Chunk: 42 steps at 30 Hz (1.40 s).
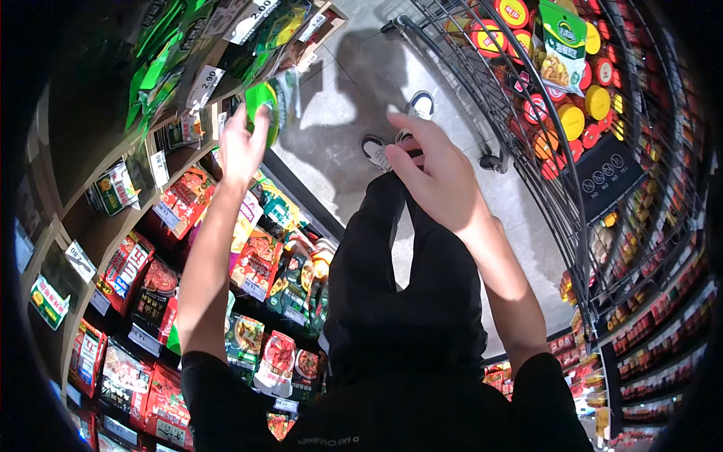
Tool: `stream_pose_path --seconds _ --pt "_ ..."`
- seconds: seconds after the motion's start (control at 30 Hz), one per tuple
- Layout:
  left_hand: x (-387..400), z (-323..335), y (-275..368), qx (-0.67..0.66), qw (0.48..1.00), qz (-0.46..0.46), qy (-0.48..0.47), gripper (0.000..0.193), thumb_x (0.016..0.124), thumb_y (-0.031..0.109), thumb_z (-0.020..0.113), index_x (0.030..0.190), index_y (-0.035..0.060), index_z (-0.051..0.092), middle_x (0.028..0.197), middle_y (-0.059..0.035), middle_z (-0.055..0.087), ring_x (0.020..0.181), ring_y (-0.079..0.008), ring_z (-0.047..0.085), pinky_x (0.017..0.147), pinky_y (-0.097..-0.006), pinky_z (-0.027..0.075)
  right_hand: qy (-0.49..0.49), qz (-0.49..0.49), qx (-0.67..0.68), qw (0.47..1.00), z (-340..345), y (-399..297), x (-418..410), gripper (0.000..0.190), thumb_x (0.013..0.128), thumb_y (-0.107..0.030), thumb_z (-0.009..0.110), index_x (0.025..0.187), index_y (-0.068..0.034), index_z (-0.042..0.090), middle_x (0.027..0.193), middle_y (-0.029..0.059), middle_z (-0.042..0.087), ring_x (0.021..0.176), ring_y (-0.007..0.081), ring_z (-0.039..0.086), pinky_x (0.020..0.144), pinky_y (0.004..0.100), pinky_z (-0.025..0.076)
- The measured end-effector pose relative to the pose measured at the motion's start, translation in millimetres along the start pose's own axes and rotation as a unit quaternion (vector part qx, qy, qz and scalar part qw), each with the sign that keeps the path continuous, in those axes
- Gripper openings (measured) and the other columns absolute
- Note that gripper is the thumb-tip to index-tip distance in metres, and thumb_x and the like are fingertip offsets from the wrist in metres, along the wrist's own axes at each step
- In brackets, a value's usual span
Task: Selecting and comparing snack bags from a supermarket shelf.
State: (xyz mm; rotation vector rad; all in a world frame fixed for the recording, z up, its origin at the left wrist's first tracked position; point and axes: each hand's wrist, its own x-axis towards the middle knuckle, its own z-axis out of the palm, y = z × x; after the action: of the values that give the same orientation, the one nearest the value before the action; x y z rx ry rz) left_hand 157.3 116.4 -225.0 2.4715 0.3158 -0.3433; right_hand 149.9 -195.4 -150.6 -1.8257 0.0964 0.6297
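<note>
My left hand [243, 144] is closed around a green plastic food packet [261, 107], blurred by motion, at the edge of the wooden shelf unit. The packet's far end looks clear or pale. My right hand [438, 175] is raised over the floor in front of my legs, fingers apart, with nothing in it. Just above my left hand, more green packets [152, 70] stand in the shelf's wooden compartments. Price tags [204, 87] run along the compartment edges.
A wire shopping cart [522, 231] stands at my right with a dark sign panel [604, 175]. A green-and-white snack packet [562, 48] and several lidded jars [571, 121] show there. Red seasoning pouches [183, 198] fill the lower left shelves. My shoes [421, 105] rest on grey floor tiles [356, 169].
</note>
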Motion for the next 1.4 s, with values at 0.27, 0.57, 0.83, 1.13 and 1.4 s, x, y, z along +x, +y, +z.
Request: stream_pose_path --seconds 0.27,0.57,0.83,1.13,1.4 --pt "-54.6 -72.9 106.4 -0.392 0.864 -0.147 -0.281 0.018 0.087 0.007 0.06 0.102 -0.0005 0.064 0.085 -0.0001 0.066 0.07 -0.0048 0.059 0.063 -0.0218 0.048 -0.094 -0.097 -0.031 0.99 -32.4 -50.3 -4.2 0.049 0.086 -0.021 0.065 0.127 0.002 0.049 0.114 0.0162 0.062 0.103 0.0243 0.06 0.09 0.0326 0.046" --pt "-90.6 -142.7 154.0 -0.575 0.747 -0.223 -0.246 0.027 0.089 0.013 0.063 0.11 -0.0041 0.061 0.083 -0.0033 0.067 0.073 -0.0086 0.063 0.067 -0.0229 0.051 -0.343 0.126 0.228 0.903 -43.7 -108.4 -40.7 0.032 0.089 -0.018 0.064 0.112 0.003 0.059 0.089 0.0022 0.064 0.081 0.0054 0.057 0.069 0.0218 0.045" --pt "-152.4 -130.0 151.8 -0.623 0.742 -0.224 -0.101 0.031 0.093 0.025 0.059 0.106 -0.0031 0.059 0.078 -0.0016 0.063 0.065 -0.0071 0.055 0.061 -0.0255 0.046 -0.285 0.139 0.196 0.928 -30.6 -125.6 -64.6 0.024 0.091 -0.013 0.055 0.109 0.002 0.06 0.083 -0.0003 0.063 0.074 0.0042 0.054 0.062 0.0202 0.041" --pt "-168.9 -108.5 141.9 -0.624 0.74 -0.207 -0.145 0.031 0.09 0.009 0.06 0.118 -0.0049 0.055 0.11 -0.0112 0.065 0.098 -0.016 0.063 0.086 -0.0301 0.049 -0.264 0.14 0.228 0.927 -6.9 -113.2 -72.1 0.022 0.089 -0.01 0.054 0.106 0.004 0.061 0.077 -0.0025 0.056 0.07 0.0038 0.048 0.06 0.0218 0.038" --pt "-171.5 -77.8 132.4 -0.397 0.899 -0.115 -0.142 0.025 0.088 0.006 0.063 0.112 -0.0014 0.061 0.111 -0.0104 0.066 0.101 -0.0161 0.063 0.088 -0.0293 0.048 -0.111 0.012 0.034 0.993 0.6 -76.0 -62.7 0.028 0.093 -0.019 0.055 0.111 0.0 0.061 0.097 0.0063 0.067 0.083 0.0144 0.062 0.076 0.0266 0.049"
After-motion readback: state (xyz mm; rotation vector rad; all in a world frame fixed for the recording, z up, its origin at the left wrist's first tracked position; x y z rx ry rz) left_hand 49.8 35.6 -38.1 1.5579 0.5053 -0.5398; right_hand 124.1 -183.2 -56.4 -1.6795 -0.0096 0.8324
